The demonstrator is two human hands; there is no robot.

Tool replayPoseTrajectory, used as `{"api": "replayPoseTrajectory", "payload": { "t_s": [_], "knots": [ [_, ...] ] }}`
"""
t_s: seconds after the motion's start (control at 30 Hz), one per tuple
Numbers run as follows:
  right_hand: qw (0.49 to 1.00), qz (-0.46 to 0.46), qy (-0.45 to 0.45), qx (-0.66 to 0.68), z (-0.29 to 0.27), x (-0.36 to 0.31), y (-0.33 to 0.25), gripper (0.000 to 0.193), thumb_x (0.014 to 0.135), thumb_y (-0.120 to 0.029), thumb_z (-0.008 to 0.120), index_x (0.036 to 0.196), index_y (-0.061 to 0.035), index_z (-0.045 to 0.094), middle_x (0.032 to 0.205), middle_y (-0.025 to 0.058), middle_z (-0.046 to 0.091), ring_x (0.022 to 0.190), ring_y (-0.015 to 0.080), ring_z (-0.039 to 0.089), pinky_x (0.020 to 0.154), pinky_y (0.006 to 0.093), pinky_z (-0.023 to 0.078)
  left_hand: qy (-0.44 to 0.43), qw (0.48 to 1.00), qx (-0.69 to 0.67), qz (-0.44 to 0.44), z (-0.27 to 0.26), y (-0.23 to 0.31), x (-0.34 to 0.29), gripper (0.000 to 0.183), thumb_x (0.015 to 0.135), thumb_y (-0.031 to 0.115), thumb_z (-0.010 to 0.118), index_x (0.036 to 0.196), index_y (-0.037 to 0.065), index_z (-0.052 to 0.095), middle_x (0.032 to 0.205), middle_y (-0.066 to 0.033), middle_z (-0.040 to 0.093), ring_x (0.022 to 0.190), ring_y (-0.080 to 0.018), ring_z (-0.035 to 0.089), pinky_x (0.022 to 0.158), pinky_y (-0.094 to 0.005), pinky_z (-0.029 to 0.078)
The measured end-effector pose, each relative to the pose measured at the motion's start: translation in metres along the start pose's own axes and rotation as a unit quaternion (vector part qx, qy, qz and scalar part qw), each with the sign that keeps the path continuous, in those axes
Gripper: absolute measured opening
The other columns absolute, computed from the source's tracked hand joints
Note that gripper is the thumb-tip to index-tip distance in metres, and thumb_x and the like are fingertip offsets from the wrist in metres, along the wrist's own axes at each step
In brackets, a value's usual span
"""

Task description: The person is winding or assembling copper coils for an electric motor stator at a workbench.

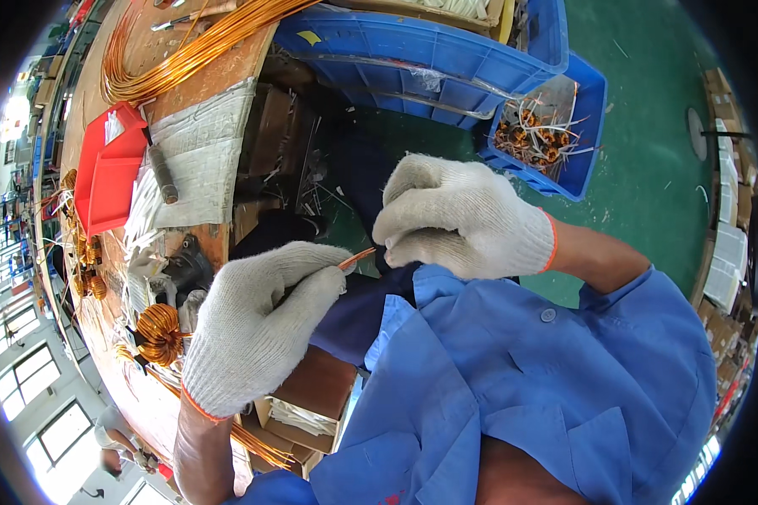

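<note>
L hand (265, 324), in white knit glove w/ orange cuff, is L of ctr, over the bench edge. Its fingers are pinched on a short copper-col. wire (358, 257); thumb and forefinger grip it, tip sticking out toward the R. Wire is approx. mid-view, in the gap betw. the two hands, above the person's dark-clad lap.

R hand (467, 217), same type of glove, is just beside the wire tip. Its fingers are curled in toward the thumb; can't tell if they're closed on anything, as the inner side is partly hidden.

Bench (215, 55) runs down the L side, wood top. On it, far end: long bundle of copper wire (185, 67), bent in a loop. Nearer: red bin (101, 189) w/ white bits inside; dark cyl. handle (162, 175) next to it, lying on whitish sheeting (206, 151). Copper-wound coil (160, 331) just L of the L hand; more coils (88, 261) farther L, by the bin.

Beyond the hands: big blue crate (379, 38); to its R, smaller blue tub (594, 114) w/ copper coils + white leads, on green floor (648, 101).
</note>
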State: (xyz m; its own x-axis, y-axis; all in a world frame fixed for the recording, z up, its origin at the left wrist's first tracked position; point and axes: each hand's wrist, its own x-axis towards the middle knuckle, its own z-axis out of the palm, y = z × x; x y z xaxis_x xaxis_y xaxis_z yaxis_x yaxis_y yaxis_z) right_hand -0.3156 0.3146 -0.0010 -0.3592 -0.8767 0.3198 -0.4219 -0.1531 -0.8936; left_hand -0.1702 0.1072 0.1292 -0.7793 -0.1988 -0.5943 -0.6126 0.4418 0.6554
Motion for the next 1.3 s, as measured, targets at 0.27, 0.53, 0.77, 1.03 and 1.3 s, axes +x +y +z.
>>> {"api": "replayPoseTrajectory", "payload": {
  "t_s": [0.27,0.53,0.77,1.03,1.3],
  "knots": [
    [0.982,-0.074,-0.041,-0.170,0.016,0.012,-0.013,0.013,0.100,-0.024,0.072,0.109,-0.0166,0.078,0.104,0.0055,0.070,0.085,0.0252,0.075,0.063,0.0394,0.063,-0.016,1.000,-0.009,-0.019,-0.002,0.003,0.005,0.028,0.103,0.011,0.071,0.120,-0.009,0.080,0.097,-0.0070,0.079,0.088,-0.0072,0.066,0.079,-0.0249,0.054],
    [0.977,-0.015,-0.035,-0.210,-0.005,0.000,-0.009,0.038,0.092,-0.025,0.084,0.126,-0.0117,0.072,0.094,0.0048,0.068,0.070,0.0251,0.072,0.056,0.0376,0.056,-0.011,0.996,-0.072,-0.041,-0.004,0.002,0.004,0.027,0.103,0.010,0.071,0.120,-0.009,0.081,0.105,-0.0119,0.082,0.097,-0.0124,0.073,0.090,-0.0280,0.058],
    [0.973,-0.026,-0.044,-0.223,-0.008,0.004,-0.017,0.042,0.093,-0.027,0.086,0.128,-0.0089,0.072,0.098,0.0062,0.067,0.075,0.0239,0.073,0.057,0.0369,0.055,-0.013,0.997,-0.062,-0.045,-0.005,0.007,0.004,0.027,0.103,0.010,0.070,0.119,-0.009,0.081,0.104,-0.0126,0.083,0.096,-0.0126,0.073,0.090,-0.0286,0.058],
    [0.977,-0.076,-0.028,-0.199,-0.006,0.008,-0.017,0.019,0.095,-0.023,0.083,0.106,-0.0098,0.075,0.093,0.0075,0.062,0.079,0.0246,0.070,0.061,0.0377,0.056,-0.002,0.997,-0.068,-0.039,-0.004,0.003,0.001,0.027,0.102,0.009,0.071,0.119,-0.008,0.082,0.104,-0.0114,0.083,0.094,-0.0121,0.073,0.088,-0.0284,0.058],
    [0.972,-0.083,-0.032,-0.217,-0.004,0.012,-0.021,0.024,0.091,-0.023,0.088,0.109,-0.0115,0.078,0.094,0.0047,0.067,0.079,0.0219,0.072,0.057,0.0349,0.055,-0.012,0.998,-0.045,-0.034,-0.004,0.001,0.002,0.028,0.102,0.012,0.070,0.120,-0.007,0.082,0.101,-0.0099,0.083,0.092,-0.0095,0.071,0.084,-0.0262,0.057]
  ]
}}
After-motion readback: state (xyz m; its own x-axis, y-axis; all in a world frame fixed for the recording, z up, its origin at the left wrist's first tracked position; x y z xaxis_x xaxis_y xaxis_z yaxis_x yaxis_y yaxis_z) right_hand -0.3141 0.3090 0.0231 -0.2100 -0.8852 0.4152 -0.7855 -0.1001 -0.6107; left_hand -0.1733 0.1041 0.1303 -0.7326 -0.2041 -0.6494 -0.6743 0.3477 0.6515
